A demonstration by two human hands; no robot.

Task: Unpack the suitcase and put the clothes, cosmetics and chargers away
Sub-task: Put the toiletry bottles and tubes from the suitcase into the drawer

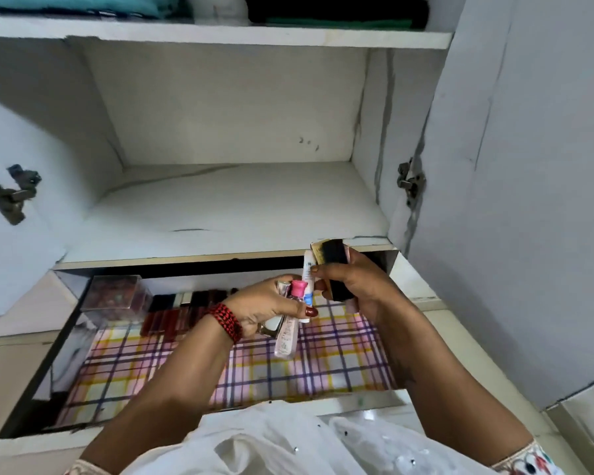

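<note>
The person is standing right over the open drawer, and the left hand is gripping a little bunch of cosmetics, pink-capped bottle included. The right hand is clutching a black and gold box and pinching at a white tube between the two hands. Honestly, they're better off setting things down one at a time on the plaid liner, lined up beside the dark bottles at the back, instead of dumping the lot.
</note>
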